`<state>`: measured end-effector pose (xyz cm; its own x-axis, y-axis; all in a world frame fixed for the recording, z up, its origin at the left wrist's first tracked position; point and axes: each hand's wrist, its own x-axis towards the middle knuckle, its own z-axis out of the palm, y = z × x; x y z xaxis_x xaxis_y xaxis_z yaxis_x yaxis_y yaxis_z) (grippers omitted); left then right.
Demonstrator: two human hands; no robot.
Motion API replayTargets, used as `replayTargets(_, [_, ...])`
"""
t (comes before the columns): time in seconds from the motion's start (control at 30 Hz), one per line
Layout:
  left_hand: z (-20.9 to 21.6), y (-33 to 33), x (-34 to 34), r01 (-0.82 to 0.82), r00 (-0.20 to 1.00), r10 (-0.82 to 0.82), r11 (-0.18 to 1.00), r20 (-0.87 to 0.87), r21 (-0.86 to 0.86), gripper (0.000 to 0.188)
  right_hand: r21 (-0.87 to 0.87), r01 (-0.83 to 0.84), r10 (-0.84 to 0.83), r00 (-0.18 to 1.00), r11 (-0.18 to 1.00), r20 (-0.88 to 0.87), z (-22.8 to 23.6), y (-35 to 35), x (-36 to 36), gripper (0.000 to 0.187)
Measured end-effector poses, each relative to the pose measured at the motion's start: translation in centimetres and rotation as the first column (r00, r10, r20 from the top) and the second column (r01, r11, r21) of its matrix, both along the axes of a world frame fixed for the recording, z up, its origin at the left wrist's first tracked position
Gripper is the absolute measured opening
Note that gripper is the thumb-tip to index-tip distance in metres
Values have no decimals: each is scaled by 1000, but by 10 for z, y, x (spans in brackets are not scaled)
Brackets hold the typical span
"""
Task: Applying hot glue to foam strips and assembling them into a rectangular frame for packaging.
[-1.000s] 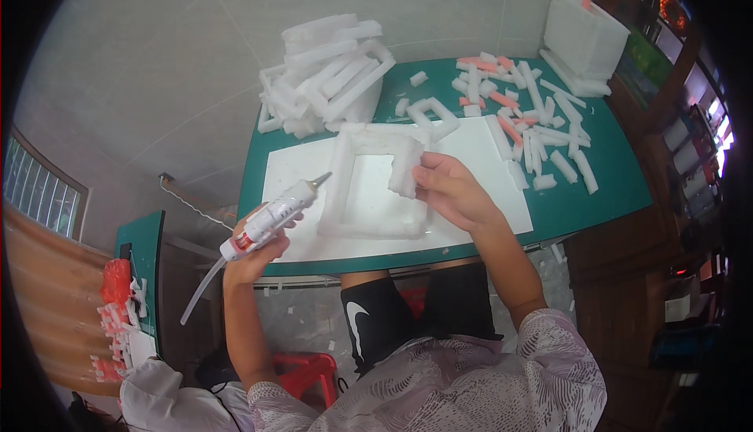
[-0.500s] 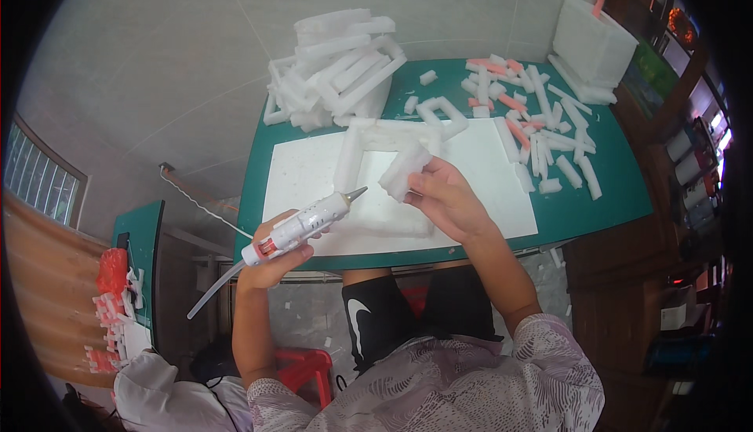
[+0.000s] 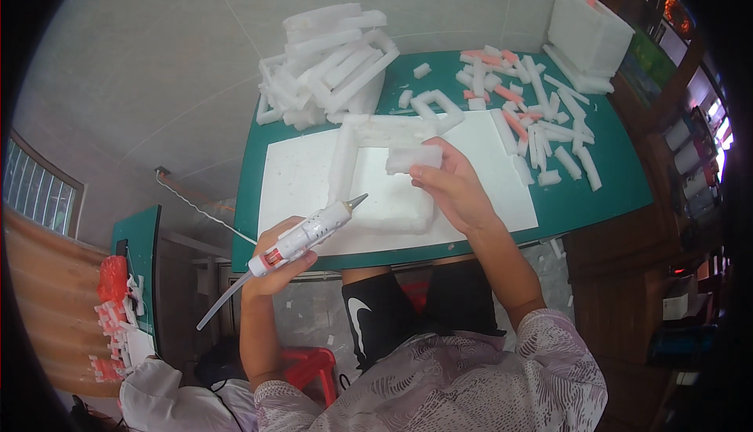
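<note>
My left hand (image 3: 276, 269) is wrapped round a white glue gun (image 3: 304, 237), its metal nozzle pointing up and right and a clear glue stick trailing from its back end. Between the thumb and fingers of my right hand (image 3: 455, 185) is a small white foam block (image 3: 413, 159), held above the work and apart from the nozzle. Beneath both hands a white foam frame (image 3: 343, 167) lies on a white board (image 3: 294, 177). My right hand hides part of the frame's right side.
A tall pile of white foam frames (image 3: 329, 67) stands at the back left of the green table (image 3: 620, 189). Loose white and pink foam pieces (image 3: 541, 110) cover the right side. At the far right corner is a white foam box (image 3: 588, 36). A white cord (image 3: 204, 212) runs to the wall.
My right hand has turned the foam block from a slant to nearly level. The glue gun has shifted slightly lower. My view has moved a little.
</note>
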<state>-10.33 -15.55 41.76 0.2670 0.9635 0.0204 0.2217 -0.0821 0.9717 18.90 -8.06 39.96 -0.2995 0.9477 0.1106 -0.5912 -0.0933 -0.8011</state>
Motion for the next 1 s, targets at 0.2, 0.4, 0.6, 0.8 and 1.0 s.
replayTargets(0.2, [-6, 1, -1, 4, 1000, -3, 1000, -25, 29, 34, 50, 37, -43, 993, 998, 114, 3, -3, 12, 32])
replayTargets(0.4, [-7, 2, -1, -10, 1000, 10, 1000, -23, -13, 34, 79, 33, -50, 975, 996, 215, -2, -3, 21, 31])
replayTargets(0.6, [-7, 6, 0, 34, 996, -31, 999, -85, 26, 33, 51, -27, 13, 969, 998, 247, 1, -4, 24, 30])
replayTargets(0.8, [-7, 8, 3, 117, 986, -91, 974, -139, 193, 30, 36, -71, 59, 961, 997, 271, 0, -3, 26, 30])
replayTargets(1.0, [-5, 11, 5, 117, 984, -85, 972, -159, 203, 29, -5, -121, 119, 961, 993, 251, 0, -2, 28, 31])
